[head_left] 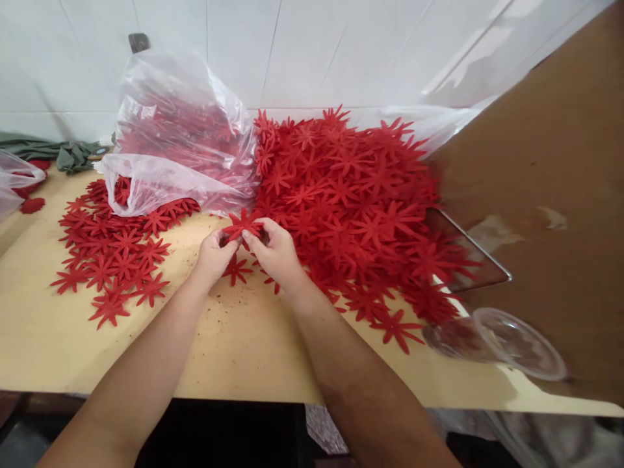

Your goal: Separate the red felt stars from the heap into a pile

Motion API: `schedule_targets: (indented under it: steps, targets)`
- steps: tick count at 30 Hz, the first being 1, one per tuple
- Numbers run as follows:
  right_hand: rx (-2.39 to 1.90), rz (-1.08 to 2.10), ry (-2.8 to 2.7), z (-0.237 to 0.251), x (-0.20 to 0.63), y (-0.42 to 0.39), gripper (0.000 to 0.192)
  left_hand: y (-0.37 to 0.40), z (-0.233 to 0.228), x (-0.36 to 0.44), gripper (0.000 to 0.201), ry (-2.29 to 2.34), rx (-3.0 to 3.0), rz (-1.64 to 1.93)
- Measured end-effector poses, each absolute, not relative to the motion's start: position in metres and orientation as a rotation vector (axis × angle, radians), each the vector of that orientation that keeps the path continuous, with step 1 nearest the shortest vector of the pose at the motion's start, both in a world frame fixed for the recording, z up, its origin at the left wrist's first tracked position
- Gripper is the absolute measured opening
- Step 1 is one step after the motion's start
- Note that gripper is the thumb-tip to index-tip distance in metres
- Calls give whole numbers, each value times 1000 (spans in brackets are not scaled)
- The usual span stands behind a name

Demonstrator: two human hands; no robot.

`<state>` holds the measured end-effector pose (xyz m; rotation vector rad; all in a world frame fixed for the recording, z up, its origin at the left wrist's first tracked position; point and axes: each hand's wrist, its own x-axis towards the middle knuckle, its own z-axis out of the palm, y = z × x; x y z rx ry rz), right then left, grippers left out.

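Observation:
Between my two hands is a red flower-shaped cutout (242,223) with long narrow petals, held up just above the table. My left hand (216,255) pinches its left side, and my right hand (275,248) grips its right side with the thumb on the near face. Another red cutout lies on the table just below my hands. A large heap of red cutouts (341,188) rises right behind and beside my right hand. To the left of my left hand spreads a smaller pile of the same cutouts (121,260).
A clear plastic bag (185,130) full of red pieces stands against the tiled wall. On the right are a large brown cardboard panel (546,195) and a tipped clear plastic cup (517,341). Green cloth (75,156) lies at the far left of the yellowish table (244,364).

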<state>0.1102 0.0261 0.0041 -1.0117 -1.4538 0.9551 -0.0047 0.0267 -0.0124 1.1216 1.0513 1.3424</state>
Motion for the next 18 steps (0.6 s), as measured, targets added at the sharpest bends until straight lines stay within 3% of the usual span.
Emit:
schedule_targets:
  steps: [13,18]
  targets:
    - [-985,1215,-1243,11,113,25,21,22,-9,-1,15,1065,1107,1315]
    - [-1064,1128,-1311,6,116,26,16,18,-8,-1,13,1025,1141,1321]
